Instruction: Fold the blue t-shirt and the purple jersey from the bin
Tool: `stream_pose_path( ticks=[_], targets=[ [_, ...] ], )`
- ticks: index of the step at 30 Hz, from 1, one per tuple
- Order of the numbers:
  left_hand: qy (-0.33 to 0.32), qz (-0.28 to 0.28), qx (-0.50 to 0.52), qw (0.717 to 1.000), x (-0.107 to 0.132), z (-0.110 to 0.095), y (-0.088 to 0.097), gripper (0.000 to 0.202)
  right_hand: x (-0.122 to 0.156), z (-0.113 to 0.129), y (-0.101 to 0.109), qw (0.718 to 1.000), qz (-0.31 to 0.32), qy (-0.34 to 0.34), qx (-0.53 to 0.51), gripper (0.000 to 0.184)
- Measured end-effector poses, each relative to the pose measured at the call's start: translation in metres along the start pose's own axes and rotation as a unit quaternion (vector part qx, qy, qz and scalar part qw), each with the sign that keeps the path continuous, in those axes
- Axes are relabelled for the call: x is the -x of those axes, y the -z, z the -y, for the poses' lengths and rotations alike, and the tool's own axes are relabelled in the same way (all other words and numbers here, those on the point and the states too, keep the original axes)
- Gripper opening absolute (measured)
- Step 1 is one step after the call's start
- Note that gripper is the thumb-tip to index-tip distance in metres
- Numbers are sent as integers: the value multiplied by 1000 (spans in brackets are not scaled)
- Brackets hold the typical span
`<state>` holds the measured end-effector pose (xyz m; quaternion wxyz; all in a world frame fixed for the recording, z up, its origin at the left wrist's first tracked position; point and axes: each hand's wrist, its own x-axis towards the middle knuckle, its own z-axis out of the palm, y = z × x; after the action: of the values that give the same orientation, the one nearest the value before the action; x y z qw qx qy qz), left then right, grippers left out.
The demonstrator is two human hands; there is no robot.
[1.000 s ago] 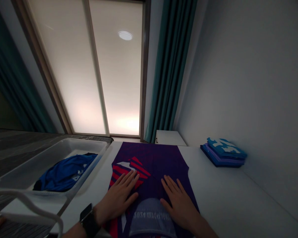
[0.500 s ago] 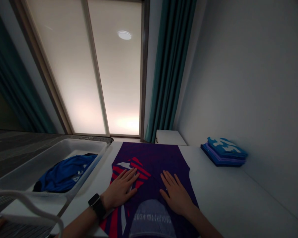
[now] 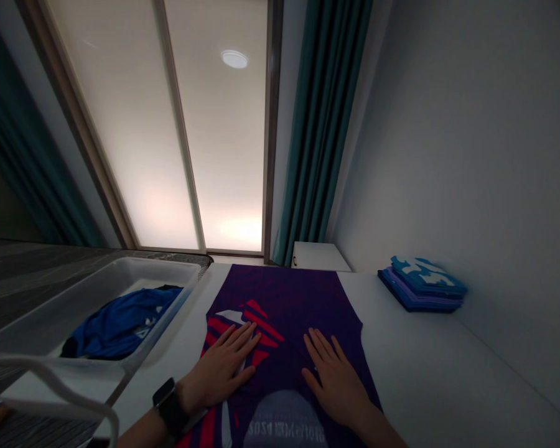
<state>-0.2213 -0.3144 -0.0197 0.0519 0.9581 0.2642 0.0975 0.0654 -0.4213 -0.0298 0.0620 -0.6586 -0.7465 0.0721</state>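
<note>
Both grips released here! The left grip (image 3: 217,368) and right grip (image 3: 336,381) are spread flat, pinning a purple red-striped jersey (image 3: 284,298) to the white tabletop (image 3: 424,367), with the jersey lying directly beneath them. Just left of the left grip, a white plastic tray (image 3: 158,265) holds a crumpled blue garment (image 3: 121,323); well right of the right grip sits a folded blue-and-purple stack (image 3: 420,286).

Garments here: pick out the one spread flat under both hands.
Purple jersey with red stripes, beneath the left hand and right hand; the blue one lies crumpled in a white tub, the others folded in a stack.
</note>
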Motion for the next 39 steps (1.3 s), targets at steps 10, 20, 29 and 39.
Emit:
stream_pose_path(
  ticks=[10,20,29,39],
  targets=[
    [-2,7,-8,1000,7,-4,0,59,8,5,-1,1000,7,-6,-11,67],
    [26,10,38,999,-14,0,13,56,-9,4,27,996,70,2,-58,65],
    [39,12,44,998,-66,21,12,53,-77,-20,36,992,59,54,-93,56],
    [59,-45,32,997,-106,70,7,38,-152,-19,22,984,-50,136,-104,40]
  ],
)
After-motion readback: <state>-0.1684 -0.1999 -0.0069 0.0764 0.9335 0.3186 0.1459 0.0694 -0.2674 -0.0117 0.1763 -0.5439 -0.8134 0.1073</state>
